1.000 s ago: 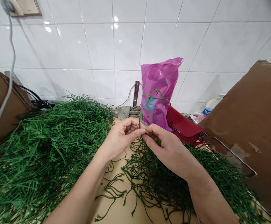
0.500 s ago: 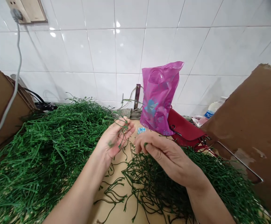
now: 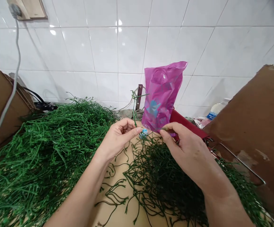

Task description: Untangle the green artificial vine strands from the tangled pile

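Observation:
My left hand (image 3: 121, 135) is closed in a pinch on a thin green artificial plant stem (image 3: 134, 108), whose forked top stands up above the fingers. To the right, my right hand (image 3: 183, 140) has thumb and forefinger brought together over a dark heap of green stems (image 3: 174, 179). A small greenish bit shows at its fingertips, too blurred to name. Between the hands, a small clear cup with blue and white bits (image 3: 143, 133) stands on the tan tabletop (image 3: 118, 205). A large bright green pile of stems (image 3: 56, 148) lies left of my left forearm.
Behind the hands a purple plastic bag (image 3: 162, 97) stands against the tiled wall, with a red bag (image 3: 190, 126) beside it. A brown cardboard piece (image 3: 257, 126) with a metal rod (image 3: 243, 164) borders the right. At left are a cardboard box (image 3: 2, 104) and a hanging white cable (image 3: 15, 75).
My left hand has turned and pinched the stem upright. My right hand has moved right and slightly up, away from the left, its fingers now nearly straight in a pinch.

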`<state>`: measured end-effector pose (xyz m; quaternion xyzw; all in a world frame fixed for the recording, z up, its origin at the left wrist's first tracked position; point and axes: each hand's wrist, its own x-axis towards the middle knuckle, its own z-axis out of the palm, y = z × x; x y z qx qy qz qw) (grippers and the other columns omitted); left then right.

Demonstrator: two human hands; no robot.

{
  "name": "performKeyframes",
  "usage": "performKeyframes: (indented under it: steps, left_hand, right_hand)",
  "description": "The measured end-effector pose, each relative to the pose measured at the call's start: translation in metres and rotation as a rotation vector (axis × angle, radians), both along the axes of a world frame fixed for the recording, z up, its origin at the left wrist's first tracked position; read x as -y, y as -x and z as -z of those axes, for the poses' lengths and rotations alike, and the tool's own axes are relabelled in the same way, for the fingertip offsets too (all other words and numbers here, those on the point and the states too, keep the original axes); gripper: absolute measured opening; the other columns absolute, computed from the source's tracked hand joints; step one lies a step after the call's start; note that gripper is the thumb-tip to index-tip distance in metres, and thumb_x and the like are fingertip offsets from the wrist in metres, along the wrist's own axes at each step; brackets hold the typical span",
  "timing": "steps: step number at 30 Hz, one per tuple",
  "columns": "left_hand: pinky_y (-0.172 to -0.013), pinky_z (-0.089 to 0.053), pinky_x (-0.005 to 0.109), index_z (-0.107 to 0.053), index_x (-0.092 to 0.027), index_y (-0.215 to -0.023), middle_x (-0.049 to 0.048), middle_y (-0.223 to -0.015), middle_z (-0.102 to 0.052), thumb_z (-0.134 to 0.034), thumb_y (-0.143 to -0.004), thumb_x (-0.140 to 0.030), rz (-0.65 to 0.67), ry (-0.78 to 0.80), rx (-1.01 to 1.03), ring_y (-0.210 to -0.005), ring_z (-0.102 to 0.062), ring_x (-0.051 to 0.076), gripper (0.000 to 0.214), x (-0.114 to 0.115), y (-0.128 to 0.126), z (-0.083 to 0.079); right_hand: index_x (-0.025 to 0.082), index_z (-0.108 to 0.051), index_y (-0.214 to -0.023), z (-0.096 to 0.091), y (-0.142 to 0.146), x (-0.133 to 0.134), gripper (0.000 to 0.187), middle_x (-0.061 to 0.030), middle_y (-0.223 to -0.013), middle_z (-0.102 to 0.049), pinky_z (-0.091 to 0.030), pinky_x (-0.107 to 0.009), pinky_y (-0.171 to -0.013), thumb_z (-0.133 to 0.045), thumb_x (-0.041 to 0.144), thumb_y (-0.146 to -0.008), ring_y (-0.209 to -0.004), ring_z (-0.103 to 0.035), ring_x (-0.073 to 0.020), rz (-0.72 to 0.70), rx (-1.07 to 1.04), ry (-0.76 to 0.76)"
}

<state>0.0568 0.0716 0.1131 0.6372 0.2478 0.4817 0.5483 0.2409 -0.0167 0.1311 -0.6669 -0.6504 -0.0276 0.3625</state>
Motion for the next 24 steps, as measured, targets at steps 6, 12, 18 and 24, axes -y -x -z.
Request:
performKeyframes:
  steps: [6, 12, 18, 24]
  left_hand:
    - [-0.066, -0.041, 0.023, -0.064, -0.016, -0.077, -0.0017, -0.076, -0.061, -0.077, -0.079, -0.036, 0.045, -0.055, -0.040, -0.070, -0.052, 0.011, 0.024, 0.002, -0.001, -0.001]
    - [-0.071, -0.045, 0.022, -0.066, -0.016, -0.083, -0.0023, -0.076, -0.063, -0.076, -0.082, -0.030, 0.167, 0.083, 0.036, -0.071, -0.056, 0.009, 0.018, 0.001, -0.004, 0.003]
    - [-0.075, -0.051, 0.022, -0.065, -0.014, -0.078, 0.0001, -0.076, -0.068, -0.087, -0.069, -0.035, 0.258, 0.509, 0.174, -0.071, -0.064, 0.010, 0.032, 0.000, -0.009, 0.010]
    - [-0.076, -0.051, 0.024, -0.061, -0.015, -0.076, -0.0004, -0.073, -0.070, -0.086, -0.071, -0.035, 0.058, 0.343, 0.141, -0.072, -0.066, 0.011, 0.033, -0.008, -0.005, 0.011]
  right_hand:
    - [0.023, -0.060, -0.118, 0.011, 0.011, -0.011, 0.030, -0.0114, -0.124, -0.063, -0.042, -0.044, -0.101, -0.055, 0.044, -0.097, -0.119, -0.055, -0.0288, -0.216, -0.082, -0.084]
    - [0.023, -0.057, -0.087, 0.016, 0.021, -0.020, 0.020, -0.0018, -0.088, -0.066, -0.048, -0.031, -0.081, -0.045, 0.030, -0.102, -0.083, -0.061, -0.0182, -0.428, -0.189, 0.096]
    - [0.022, -0.056, -0.090, 0.011, 0.010, -0.015, 0.018, -0.0034, -0.091, -0.064, -0.048, -0.031, -0.083, -0.043, 0.026, -0.102, -0.087, -0.060, -0.0183, -0.533, -0.106, 0.127]
    - [0.026, -0.068, -0.103, 0.005, -0.009, -0.004, 0.017, -0.0048, -0.109, -0.073, -0.051, -0.036, -0.094, -0.054, 0.033, -0.097, -0.104, -0.065, -0.0230, -0.503, -0.049, 0.089]
